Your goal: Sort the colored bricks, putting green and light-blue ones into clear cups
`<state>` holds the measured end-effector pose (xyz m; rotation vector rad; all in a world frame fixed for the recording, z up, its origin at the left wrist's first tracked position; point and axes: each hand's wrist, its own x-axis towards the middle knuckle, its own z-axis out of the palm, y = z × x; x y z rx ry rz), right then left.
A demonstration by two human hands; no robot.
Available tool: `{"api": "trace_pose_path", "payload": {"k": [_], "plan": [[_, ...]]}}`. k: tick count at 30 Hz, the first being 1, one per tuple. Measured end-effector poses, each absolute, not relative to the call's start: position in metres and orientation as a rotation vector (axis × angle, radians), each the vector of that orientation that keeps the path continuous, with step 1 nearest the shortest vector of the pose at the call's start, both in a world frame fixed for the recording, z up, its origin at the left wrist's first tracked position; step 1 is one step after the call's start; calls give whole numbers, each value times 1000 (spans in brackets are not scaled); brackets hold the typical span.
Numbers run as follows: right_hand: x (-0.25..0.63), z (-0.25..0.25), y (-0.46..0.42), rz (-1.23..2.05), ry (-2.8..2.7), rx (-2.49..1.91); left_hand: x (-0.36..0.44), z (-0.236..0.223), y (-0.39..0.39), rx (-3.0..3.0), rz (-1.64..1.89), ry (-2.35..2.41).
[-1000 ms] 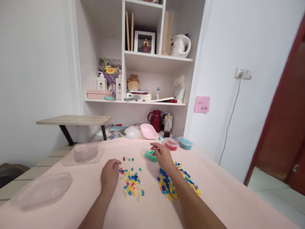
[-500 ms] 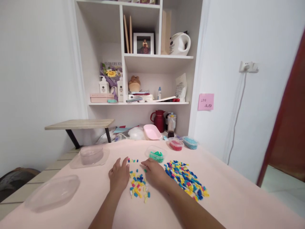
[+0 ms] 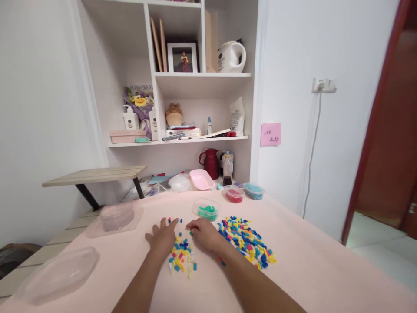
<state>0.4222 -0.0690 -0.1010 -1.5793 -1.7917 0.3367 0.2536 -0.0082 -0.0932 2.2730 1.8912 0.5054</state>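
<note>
Back from the green tub, the right hand has come down nearer the wearer, and the left hand has slid over a short row of pieces. Beyond the green tub rises a white shelf unit; beneath it spreads a table with a pink cover. To the tub's near right lies a big mixed heap of small pieces, and to its near left a smaller cluster, probably kept apart so the fingers can pick singly. Farther right stand a red tub and a blue tub, seemingly keeping colours separate. Left of the green tub, the left hand's fingers are spread apart; the right hand's are curled together, and whether they hold anything cannot be told. Above and left of the tub, a bouquet stands beside lettering reading "FLOWERS ST", cut off. Up to its right, a pink note seems to read "250", followed by unreadable handwriting.
</note>
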Motion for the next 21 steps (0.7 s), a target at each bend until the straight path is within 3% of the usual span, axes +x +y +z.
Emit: {"api": "trace_pose_path", "payload": {"k": [21], "plan": [[422,-98,-75,176,-1875,-1617,237,-92,-22,2399,589,1656]]}}
